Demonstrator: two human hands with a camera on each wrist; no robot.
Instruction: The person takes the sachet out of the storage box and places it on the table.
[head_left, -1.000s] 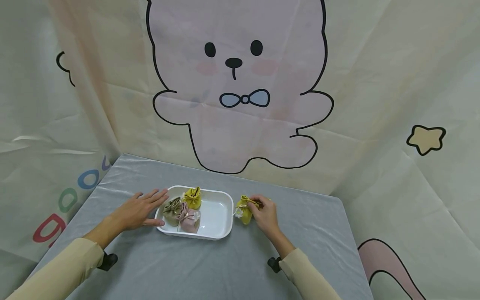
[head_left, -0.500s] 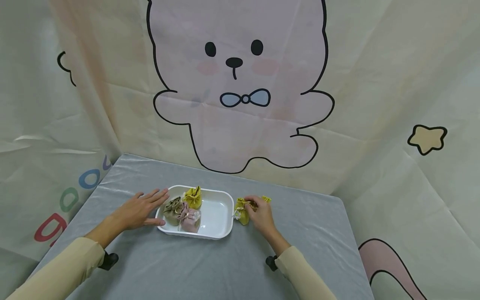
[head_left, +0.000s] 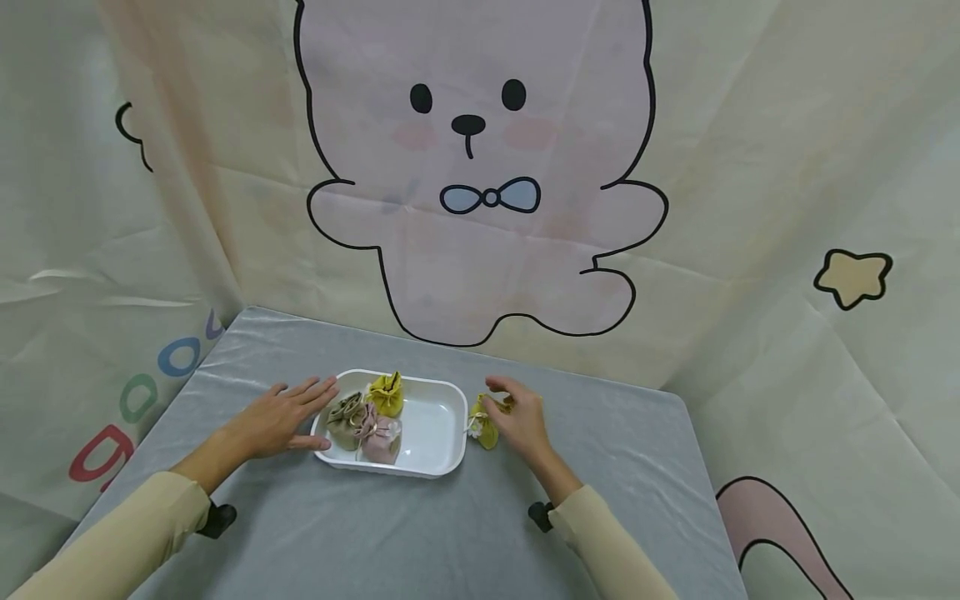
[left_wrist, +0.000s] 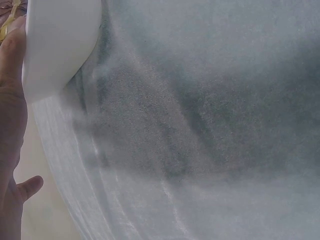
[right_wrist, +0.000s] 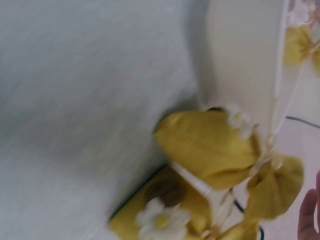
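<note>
Table first: it's covered in a grey cloth, with a cartoon bear backdrop hanging behind it. Near the middle sits a white tray, and I can count 3 little drawstring pouches in its left half: a yellow pouch at the back, a beige pouch on the left, and a pink pouch at the front, all bunched together and touching.

My left hand lies flat on the cloth with the fingers spread and relaxed, thumb and fingertips right against the tray's left end. The left wrist view shows the palm edge touching the tray's white wall.

My right hand is just past the tray's right end, fingers curled over a 4th pouch, a yellow one with a small white daisy on it. That pouch sits on the cloth, just beside the tray's right wall. The right wrist view is blurry, but the pouch's cords run up toward the fingertips, so it looks like I'm pinching the gathered top.
</note>
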